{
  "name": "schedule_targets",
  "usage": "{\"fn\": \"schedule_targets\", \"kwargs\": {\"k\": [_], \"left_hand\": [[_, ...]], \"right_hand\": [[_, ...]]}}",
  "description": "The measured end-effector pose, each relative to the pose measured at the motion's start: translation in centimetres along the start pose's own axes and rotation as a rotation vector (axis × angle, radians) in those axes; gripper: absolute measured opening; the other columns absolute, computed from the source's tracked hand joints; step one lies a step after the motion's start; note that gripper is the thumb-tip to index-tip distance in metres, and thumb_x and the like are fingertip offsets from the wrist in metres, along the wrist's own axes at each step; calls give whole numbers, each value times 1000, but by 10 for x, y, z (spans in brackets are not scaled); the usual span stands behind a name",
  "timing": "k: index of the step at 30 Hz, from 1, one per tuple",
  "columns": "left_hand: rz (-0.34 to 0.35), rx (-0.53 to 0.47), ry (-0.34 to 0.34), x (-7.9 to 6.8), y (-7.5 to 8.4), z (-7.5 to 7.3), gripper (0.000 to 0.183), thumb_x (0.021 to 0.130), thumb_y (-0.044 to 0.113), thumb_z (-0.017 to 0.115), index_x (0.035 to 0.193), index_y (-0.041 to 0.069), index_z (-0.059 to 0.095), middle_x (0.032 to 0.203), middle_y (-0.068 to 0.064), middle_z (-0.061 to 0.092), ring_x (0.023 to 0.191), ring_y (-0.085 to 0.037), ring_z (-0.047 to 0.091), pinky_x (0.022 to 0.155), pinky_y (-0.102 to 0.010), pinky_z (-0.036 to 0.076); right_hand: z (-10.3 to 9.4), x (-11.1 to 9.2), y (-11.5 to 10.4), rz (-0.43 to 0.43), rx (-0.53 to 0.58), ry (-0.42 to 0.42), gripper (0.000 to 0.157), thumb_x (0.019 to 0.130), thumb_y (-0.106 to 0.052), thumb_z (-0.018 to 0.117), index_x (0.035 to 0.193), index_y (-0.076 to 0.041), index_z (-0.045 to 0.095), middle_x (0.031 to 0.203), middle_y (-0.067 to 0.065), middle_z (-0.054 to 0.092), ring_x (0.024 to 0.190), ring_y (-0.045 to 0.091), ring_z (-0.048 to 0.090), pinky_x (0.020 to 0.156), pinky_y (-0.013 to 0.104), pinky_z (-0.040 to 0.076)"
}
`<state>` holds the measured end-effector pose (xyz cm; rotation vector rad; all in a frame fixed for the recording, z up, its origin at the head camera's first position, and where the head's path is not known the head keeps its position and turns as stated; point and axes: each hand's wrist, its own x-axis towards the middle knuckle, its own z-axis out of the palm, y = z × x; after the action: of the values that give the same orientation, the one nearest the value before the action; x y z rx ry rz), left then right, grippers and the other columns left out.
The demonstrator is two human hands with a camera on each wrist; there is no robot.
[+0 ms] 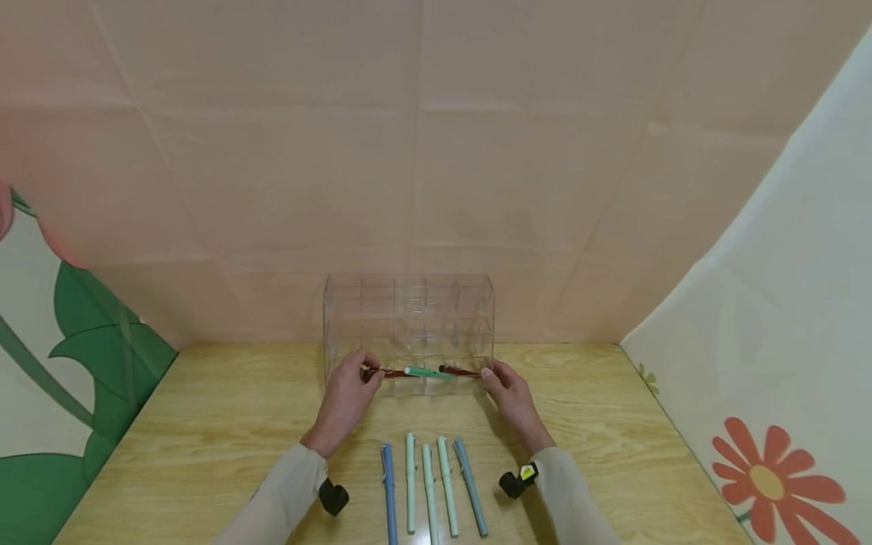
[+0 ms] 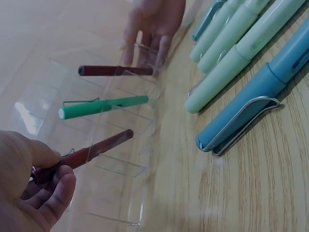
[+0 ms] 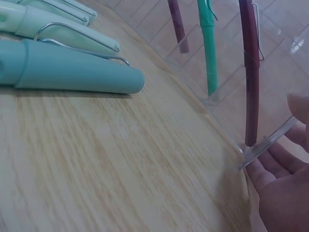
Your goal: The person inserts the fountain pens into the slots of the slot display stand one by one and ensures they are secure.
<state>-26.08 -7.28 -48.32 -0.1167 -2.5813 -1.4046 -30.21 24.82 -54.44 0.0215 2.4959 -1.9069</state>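
Observation:
A clear plastic rack with divided compartments stands against the backdrop. My left hand pinches the clip end of a dark red pen, whose other end lies inside the rack's lowest front row. Beside it, a green pen rests in the same row, then a second dark red pen toward the right end. At that end my right hand holds the rack's side wall, thumb on one side and fingers on the other.
Closer to me, pens lie side by side on the wooden table: a blue pen, three pale green pens and a teal pen. A pinkish cloth hangs behind the rack, with printed cloth at both sides.

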Motion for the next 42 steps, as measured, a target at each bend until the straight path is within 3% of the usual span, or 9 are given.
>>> {"fn": "schedule_targets", "kwargs": {"k": [6,15,24,29,33,38,42], "left_hand": [[-12,-8,-13,2,-1,2,12,101,11,73,112,8,68,105,-6,72,84,-14,66,67,-23,54],[31,5,-11,5,2,6,10,99,6,74,108,7,68,109,-8,70,93,-18,70,74,-26,59],[81,53,-24,6,1,8,18,97,2,74,113,6,68,111,-9,69,97,-20,70,79,-26,60],[52,62,-57,3,0,5,34,96,1,74,129,3,64,115,-10,68,93,-18,67,76,-24,58],[30,62,-74,2,1,1,42,97,4,74,137,3,60,118,-11,66,88,-16,64,67,-22,55],[-9,40,-92,-2,4,-5,44,98,9,75,139,7,59,126,-11,65,84,-14,62,58,-23,51],[-22,33,-89,-9,5,-12,44,98,12,76,139,9,59,128,-11,65,85,-13,62,62,-24,51]], "right_hand": [[0,1,0,-8,-10,-4,50,112,-31,56,156,-7,52,151,23,61,129,36,64,110,44,54],[1,0,-1,-11,-5,7,49,112,-31,57,155,-7,53,147,22,64,125,36,65,105,38,56],[1,-2,-3,-17,-6,11,50,111,-32,58,154,-6,54,147,23,64,127,37,65,108,41,55],[1,-2,-2,-23,-11,7,53,111,-35,59,154,-4,53,147,25,64,125,36,66,102,34,57],[0,-1,-1,-25,-5,0,52,111,-35,58,154,-6,54,148,23,64,126,36,65,105,38,56],[-1,-1,-1,-25,-9,-9,51,112,-33,56,156,-7,52,152,22,61,131,37,64,111,46,54],[-2,-2,2,-21,-10,-2,52,112,-34,57,156,-6,51,152,23,61,132,38,63,110,41,55]]}}
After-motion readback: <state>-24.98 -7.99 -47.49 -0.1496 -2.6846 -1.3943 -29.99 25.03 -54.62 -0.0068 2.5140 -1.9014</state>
